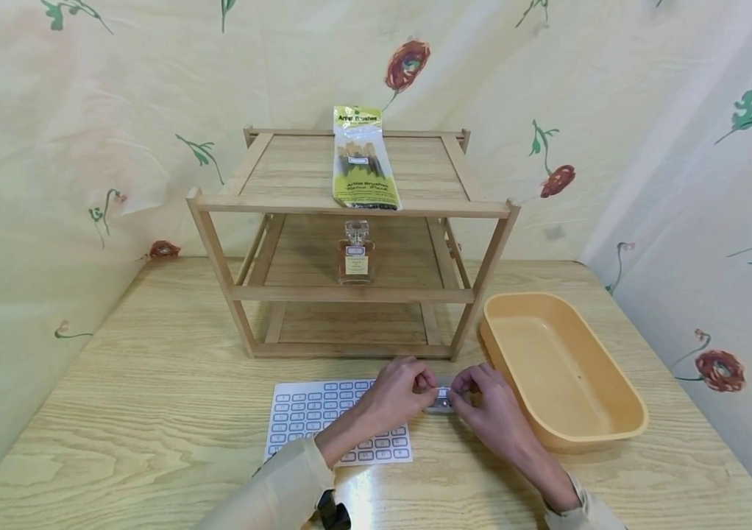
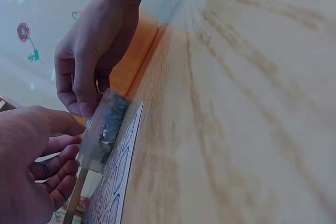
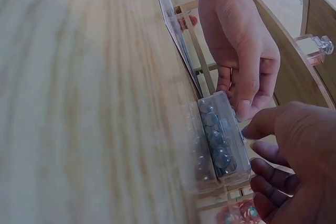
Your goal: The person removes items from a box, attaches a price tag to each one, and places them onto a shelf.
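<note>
A small clear plastic box (image 1: 439, 407) of rounded, shiny grey pieces lies on the table between my hands. In the right wrist view the grey pieces (image 3: 216, 137) show through its wall. A small white label (image 1: 443, 392) is at the box's top. Fingertips of my left hand (image 1: 402, 390) pinch the label's left end, close against the box. From the other side my right hand (image 1: 491, 412) pinches its right end; its lower fingers spread loosely in the right wrist view. Under my left forearm lies a white sheet of blue-bordered, numbered labels (image 1: 296, 416), partly covered.
A three-tier wooden rack (image 1: 352, 294) stands behind the hands. It holds a packet of artist brushes (image 1: 363, 165) on top and a perfume bottle (image 1: 356, 258) on the middle shelf. An orange-yellow plastic basin (image 1: 561, 368) sits close by my right hand.
</note>
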Demonstrator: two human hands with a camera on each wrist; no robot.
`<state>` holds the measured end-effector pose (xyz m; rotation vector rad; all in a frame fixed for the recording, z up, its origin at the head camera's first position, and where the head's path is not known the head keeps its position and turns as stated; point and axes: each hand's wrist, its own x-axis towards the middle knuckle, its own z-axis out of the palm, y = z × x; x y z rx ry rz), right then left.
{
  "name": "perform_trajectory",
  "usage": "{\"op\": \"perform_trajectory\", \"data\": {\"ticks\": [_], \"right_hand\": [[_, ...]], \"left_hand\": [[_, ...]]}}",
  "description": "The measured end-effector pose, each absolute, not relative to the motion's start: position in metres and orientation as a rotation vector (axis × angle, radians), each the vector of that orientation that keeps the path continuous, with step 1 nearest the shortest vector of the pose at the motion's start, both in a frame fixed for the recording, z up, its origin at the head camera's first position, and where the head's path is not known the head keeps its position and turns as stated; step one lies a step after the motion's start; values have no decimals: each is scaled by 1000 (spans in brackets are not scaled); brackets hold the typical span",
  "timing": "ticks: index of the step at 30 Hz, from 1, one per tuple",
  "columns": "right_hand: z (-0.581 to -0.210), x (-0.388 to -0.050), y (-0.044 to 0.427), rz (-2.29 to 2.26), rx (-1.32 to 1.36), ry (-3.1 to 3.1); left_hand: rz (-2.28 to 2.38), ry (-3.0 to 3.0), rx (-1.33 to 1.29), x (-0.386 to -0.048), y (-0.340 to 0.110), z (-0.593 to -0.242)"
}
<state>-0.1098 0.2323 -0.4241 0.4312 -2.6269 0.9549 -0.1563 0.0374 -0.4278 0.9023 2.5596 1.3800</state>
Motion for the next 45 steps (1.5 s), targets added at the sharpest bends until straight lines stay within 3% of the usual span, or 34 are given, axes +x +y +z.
{"op": "perform_trajectory", "data": {"ticks": [45], "right_hand": [[-425, -106, 246, 934, 640, -2766]], "left_hand": [[1174, 2523, 962, -155, 16, -429]]}}
